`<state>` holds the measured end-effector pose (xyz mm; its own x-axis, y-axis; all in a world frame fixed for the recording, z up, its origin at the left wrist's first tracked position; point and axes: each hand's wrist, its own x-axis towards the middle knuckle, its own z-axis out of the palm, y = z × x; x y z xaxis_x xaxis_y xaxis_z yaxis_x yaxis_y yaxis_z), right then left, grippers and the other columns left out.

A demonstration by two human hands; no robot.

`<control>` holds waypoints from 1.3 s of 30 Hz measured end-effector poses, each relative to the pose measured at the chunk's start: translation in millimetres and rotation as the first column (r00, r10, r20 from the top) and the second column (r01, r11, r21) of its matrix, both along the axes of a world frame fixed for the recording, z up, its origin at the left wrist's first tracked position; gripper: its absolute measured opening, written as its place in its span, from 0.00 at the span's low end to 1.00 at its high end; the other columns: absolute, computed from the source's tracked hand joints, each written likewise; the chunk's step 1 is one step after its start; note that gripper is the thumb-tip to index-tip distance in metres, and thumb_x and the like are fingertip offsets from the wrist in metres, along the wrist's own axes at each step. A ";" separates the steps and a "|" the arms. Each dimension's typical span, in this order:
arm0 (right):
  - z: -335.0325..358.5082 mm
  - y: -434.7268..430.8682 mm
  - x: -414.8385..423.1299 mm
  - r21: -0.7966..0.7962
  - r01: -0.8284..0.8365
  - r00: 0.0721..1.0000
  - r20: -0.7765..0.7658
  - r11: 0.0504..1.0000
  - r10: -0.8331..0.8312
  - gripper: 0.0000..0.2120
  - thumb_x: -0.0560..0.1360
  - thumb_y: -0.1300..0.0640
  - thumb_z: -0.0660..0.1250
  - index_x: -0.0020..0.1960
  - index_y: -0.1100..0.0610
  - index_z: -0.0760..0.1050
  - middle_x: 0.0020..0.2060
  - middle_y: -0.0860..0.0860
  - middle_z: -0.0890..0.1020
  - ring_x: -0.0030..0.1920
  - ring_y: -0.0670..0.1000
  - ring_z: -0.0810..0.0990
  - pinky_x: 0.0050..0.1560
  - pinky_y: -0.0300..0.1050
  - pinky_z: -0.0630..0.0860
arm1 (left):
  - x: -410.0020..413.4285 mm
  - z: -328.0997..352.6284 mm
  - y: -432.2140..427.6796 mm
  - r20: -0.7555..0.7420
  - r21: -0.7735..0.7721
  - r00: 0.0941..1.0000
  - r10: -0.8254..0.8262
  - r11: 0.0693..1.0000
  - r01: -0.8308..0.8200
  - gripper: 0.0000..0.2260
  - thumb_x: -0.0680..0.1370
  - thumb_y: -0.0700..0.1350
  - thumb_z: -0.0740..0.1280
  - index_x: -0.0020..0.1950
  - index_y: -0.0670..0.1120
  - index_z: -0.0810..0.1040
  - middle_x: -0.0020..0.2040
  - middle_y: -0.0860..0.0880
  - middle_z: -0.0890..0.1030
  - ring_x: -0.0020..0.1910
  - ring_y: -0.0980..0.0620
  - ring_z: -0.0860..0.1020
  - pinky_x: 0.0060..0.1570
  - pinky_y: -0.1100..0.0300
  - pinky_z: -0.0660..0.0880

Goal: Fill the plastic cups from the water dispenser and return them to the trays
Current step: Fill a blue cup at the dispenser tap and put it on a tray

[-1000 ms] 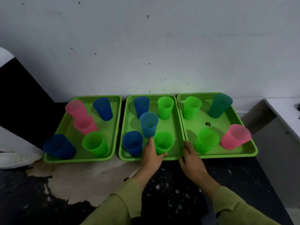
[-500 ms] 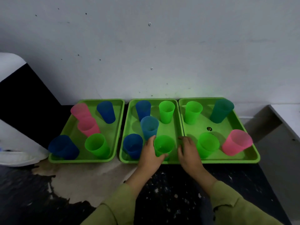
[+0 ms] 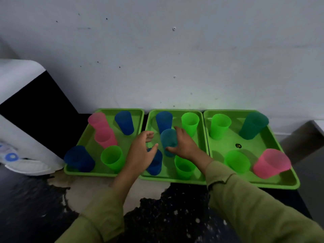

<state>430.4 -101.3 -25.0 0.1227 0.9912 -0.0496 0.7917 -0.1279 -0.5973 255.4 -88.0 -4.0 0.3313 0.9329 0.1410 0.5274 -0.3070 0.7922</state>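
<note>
1 crowded teal cup (image 3: 168,139) held by the right hand (image 3: 186,145).

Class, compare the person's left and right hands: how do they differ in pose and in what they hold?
The right hand grips the light blue cup in the middle tray; the left hand holds nothing. The right hand's fingers curl round the cup; the left hand's are loosely open. Both are over the middle tray, in olive sleeves.

On my remote feed: loose olive-green long sleeves, the left sleeve (image 3: 98,223) and right sleeve (image 3: 249,207), creased, with folded cuffs at the wrists.
</note>
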 end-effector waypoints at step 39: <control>66.8 9.4 -314.8 0.449 0.389 0.912 -0.310 0.804 -0.268 0.34 0.63 0.51 0.78 0.64 0.60 0.68 0.57 0.53 0.72 0.57 0.48 0.72 0.55 0.30 0.67 | -345.2 2.9 69.9 0.233 -0.035 0.972 0.003 0.999 0.005 0.12 0.74 0.40 0.70 0.55 0.49 0.74 0.49 0.55 0.79 0.48 0.63 0.76 0.44 0.73 0.71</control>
<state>115.6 -91.9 41.9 0.4911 0.7906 0.3657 0.5958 0.0014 -0.8031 -89.7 -18.0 -1.2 0.2940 0.9383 0.1822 0.3263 -0.2776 0.9036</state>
